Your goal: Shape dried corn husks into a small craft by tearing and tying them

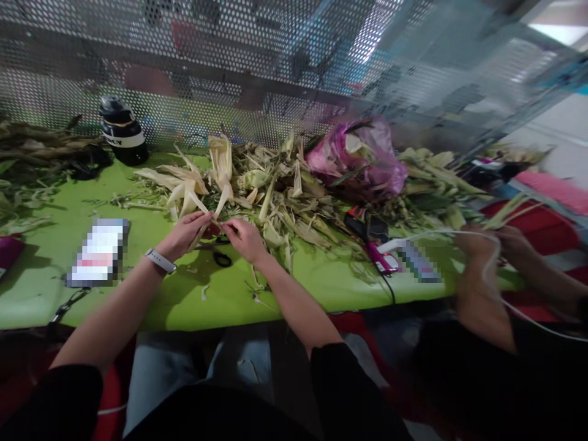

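Note:
My left hand [186, 234] and my right hand [245, 239] meet over the green table [151, 294], fingers pinched together on a pale dried corn husk strip [223, 199] that rises from between them. A white watch band sits on my left wrist. Just behind the hands lies a big heap of corn husks [275, 196]. A small black ring [223, 260] lies on the table under my right hand.
A phone [98, 252] lies at the left. A black bottle [122, 131] stands by the perforated metal wall [275, 73]. A pink plastic bag [358, 156] sits among husks. Another person's hands [478, 245] work at the right, near a white cable and magenta tool [381, 260].

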`<state>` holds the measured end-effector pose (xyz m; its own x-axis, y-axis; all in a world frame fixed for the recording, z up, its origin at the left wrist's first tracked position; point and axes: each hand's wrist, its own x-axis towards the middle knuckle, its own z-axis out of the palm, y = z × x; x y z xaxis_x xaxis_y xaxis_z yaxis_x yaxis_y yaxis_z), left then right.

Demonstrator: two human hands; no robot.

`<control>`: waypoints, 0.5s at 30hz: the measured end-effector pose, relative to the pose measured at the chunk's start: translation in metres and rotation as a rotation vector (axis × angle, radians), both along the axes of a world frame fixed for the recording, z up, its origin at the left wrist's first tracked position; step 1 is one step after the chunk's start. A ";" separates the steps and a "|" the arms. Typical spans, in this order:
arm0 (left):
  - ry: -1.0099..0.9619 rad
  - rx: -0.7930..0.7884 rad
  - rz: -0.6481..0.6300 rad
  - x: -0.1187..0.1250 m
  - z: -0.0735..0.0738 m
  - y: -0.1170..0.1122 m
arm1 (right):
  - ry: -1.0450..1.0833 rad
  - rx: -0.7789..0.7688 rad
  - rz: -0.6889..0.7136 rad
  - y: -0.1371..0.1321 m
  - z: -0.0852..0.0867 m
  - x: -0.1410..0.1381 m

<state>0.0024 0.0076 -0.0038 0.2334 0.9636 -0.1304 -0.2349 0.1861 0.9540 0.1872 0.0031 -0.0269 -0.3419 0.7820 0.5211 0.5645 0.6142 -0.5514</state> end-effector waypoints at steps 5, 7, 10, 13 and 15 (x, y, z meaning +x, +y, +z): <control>-0.036 0.000 0.019 0.001 0.002 0.000 | -0.047 -0.009 0.011 0.003 0.001 -0.002; -0.040 0.001 0.021 0.001 0.002 0.000 | -0.075 -0.009 0.022 0.005 0.000 -0.001; -0.009 0.002 0.008 0.001 -0.001 0.001 | -0.108 -0.004 0.036 0.009 -0.002 0.002; -0.003 0.004 -0.027 0.003 -0.002 0.001 | -0.140 -0.002 0.022 0.016 -0.006 0.005; -0.013 0.000 -0.051 0.006 -0.001 -0.001 | -0.159 0.003 0.015 0.019 -0.009 0.006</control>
